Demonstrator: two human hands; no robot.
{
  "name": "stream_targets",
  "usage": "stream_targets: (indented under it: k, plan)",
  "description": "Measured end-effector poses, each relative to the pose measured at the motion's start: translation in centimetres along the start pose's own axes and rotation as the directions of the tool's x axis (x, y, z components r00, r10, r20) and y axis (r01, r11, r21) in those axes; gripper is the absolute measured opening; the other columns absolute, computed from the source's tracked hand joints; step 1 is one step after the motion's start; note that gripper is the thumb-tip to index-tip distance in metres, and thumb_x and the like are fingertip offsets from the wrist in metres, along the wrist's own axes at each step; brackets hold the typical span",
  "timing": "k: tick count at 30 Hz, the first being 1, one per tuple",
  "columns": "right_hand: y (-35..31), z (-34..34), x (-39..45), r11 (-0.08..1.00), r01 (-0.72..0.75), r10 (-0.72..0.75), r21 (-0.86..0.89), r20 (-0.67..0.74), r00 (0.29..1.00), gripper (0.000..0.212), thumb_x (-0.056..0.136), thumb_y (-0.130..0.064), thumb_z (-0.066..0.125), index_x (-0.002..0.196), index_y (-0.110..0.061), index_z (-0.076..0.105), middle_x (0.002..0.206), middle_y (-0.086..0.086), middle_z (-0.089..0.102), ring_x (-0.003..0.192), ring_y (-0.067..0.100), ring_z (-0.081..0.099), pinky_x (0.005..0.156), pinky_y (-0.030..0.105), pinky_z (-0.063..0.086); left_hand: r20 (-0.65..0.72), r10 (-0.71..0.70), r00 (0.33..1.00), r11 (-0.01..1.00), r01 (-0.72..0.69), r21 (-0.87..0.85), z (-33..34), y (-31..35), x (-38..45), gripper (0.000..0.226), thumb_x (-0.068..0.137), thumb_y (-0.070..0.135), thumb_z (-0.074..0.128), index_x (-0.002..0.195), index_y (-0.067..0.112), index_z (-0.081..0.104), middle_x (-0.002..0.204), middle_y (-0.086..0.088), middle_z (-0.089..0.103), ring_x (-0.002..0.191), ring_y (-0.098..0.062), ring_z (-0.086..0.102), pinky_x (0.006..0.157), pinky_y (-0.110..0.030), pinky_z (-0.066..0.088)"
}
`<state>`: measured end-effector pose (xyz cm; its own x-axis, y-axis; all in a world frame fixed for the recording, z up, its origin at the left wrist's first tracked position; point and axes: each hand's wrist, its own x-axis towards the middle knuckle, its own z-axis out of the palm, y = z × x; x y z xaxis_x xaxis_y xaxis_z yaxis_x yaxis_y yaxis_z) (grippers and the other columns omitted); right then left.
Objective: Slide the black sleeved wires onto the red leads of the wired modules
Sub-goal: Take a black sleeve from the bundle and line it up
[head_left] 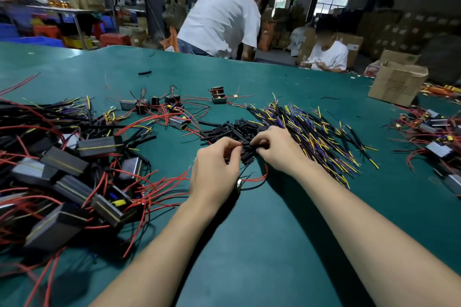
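Red lead (254, 178) is arcing up from a small module (239, 185), mostly hidden under the left wrist, to the left hand (215, 167), whose thumb and forefinger are pinching its tip at centre of the green worktop (274, 244). Right hand (277, 149) is closing its fingertips on a black sleeve (245, 148) just right of that tip, directly over the pile of black sleeves (232, 131). Whether the lead has entered the bore: cannot tell, fingers are covering the joint.

Risks, as judged: the thin lead may be buckling if pushed off-axis against the sleeve mouth; neighbouring sleeves in the pile may be catching and dragging along; the loose module may be tugging sideways.

Both forearms are reaching forward from the near edge, converging, wrists low, knuckles up. Finished modules (62, 182) are heaped at left; yellow-and-purple wire bundle (311, 132) is lying at right.
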<state>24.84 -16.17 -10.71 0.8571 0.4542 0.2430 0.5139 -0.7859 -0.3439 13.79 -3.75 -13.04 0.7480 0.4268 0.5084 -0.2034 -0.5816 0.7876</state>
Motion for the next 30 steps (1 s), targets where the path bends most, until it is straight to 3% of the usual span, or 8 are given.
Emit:
stream_targets:
  k: [5, 10, 13, 16, 18, 20, 24, 30]
  plan:
    - [0.1, 0.2, 0.5, 0.983, 0.104, -0.099, -0.152, 0.042, 0.994, 0.022, 0.087, -0.022, 0.057, 0.107, -0.027, 0.066, 0.11, 0.0, 0.048, 0.109, 0.021, 0.051, 0.074, 0.027, 0.035, 0.082, -0.104, 0.991, 0.99, 0.111, -0.091, -0.1, 0.1, 0.4, 0.013, 0.091, 0.02, 0.06, 0.083, 0.02, 0.07, 0.065, 0.004, 0.067, 0.056, -0.016, 0.064, 0.056, -0.026, 0.05]
    - [0.0, 0.2, 0.9, 0.959, 0.214, -0.208, -0.186, 0.051, 0.977, 0.01, 0.086, -0.024, 0.065, 0.095, -0.02, 0.063, 0.103, -0.001, 0.048, 0.102, 0.02, 0.051, 0.071, 0.028, 0.035, 0.335, -0.304, 0.892, 0.789, 0.433, -0.437, -1.9, 0.5, 1.7, 0.015, 0.093, 0.015, 0.057, 0.085, 0.01, 0.069, 0.07, -0.004, 0.072, 0.058, -0.013, 0.068, 0.053, -0.017, 0.049]
    - [0.0, 0.0, 0.9, 0.981, 0.191, -0.19, 0.019, -0.047, 0.981, 0.009, 0.082, -0.02, 0.072, 0.087, -0.015, 0.067, 0.086, -0.001, 0.052, 0.082, 0.017, 0.051, 0.069, 0.026, 0.038, 0.419, -0.356, 0.835, 0.623, 0.546, -0.56, -2.5, 0.3, 2.0, 0.012, 0.093, 0.011, 0.056, 0.09, 0.005, 0.066, 0.072, -0.007, 0.072, 0.061, -0.013, 0.069, 0.056, -0.016, 0.05]
    - [-0.1, -0.7, -0.1, 0.927, 0.064, 0.01, 0.368, -0.196, 0.981, 0.004, 0.084, -0.013, 0.07, 0.084, -0.012, 0.066, 0.069, -0.002, 0.057, 0.063, 0.011, 0.049, 0.06, 0.011, 0.036, 0.443, -0.362, 0.82, 0.594, 0.569, -0.569, -2.7, 0.2, 2.0, 0.012, 0.092, 0.012, 0.057, 0.092, 0.005, 0.066, 0.075, -0.007, 0.072, 0.065, -0.014, 0.07, 0.059, -0.016, 0.051]
    - [-0.4, -1.3, -1.2, 0.767, -0.016, 0.183, 0.642, -0.195, 0.964, 0.002, 0.088, -0.009, 0.065, 0.087, -0.01, 0.064, 0.07, 0.001, 0.06, 0.059, 0.008, 0.052, 0.06, 0.015, 0.041, 0.438, -0.342, 0.831, 0.61, 0.551, -0.569, -2.7, 0.2, 1.9, 0.01, 0.091, 0.012, 0.06, 0.09, 0.004, 0.067, 0.073, -0.007, 0.071, 0.064, -0.013, 0.069, 0.053, -0.012, 0.048]
    - [-0.9, -1.9, -2.9, 0.466, -0.058, 0.303, 0.883, -0.098, 0.948, 0.004, 0.091, -0.005, 0.06, 0.087, -0.007, 0.062, 0.07, 0.002, 0.061, 0.056, 0.007, 0.056, 0.054, 0.017, 0.045, 0.417, -0.296, 0.859, 0.675, 0.497, -0.545, -2.8, 0.2, 1.8, 0.009, 0.089, 0.013, 0.063, 0.088, 0.005, 0.068, 0.072, -0.005, 0.07, 0.062, -0.01, 0.066, 0.055, -0.012, 0.045]
    - [-2.1, -1.8, -7.1, -0.013, -0.065, 0.357, 0.998, 0.066, 0.932, 0.008, 0.092, -0.007, 0.059, 0.085, -0.009, 0.058, 0.067, 0.0, 0.065, 0.057, 0.009, 0.06, 0.052, 0.015, 0.048, 0.366, -0.134, 0.921, 0.85, 0.296, -0.436, -2.3, 0.7, 1.2, 0.006, 0.088, 0.011, 0.066, 0.084, 0.011, 0.071, 0.07, -0.001, 0.07, 0.063, -0.008, 0.062, 0.066, -0.017, 0.048]
    - [-2.3, -2.0, -8.6, -0.142, -0.011, 0.431, 0.99, 0.072, 0.899, 0.012, 0.092, -0.009, 0.059, 0.081, -0.01, 0.054, 0.068, 0.003, 0.064, 0.058, 0.01, 0.061, 0.053, 0.016, 0.049, 0.39, -0.008, 0.921, 0.942, 0.138, -0.307, -1.5, 1.4, 0.5, 0.008, 0.087, 0.008, 0.067, 0.092, 0.009, 0.073, 0.074, -0.003, 0.07, 0.065, -0.007, 0.06, 0.069, -0.02, 0.049]
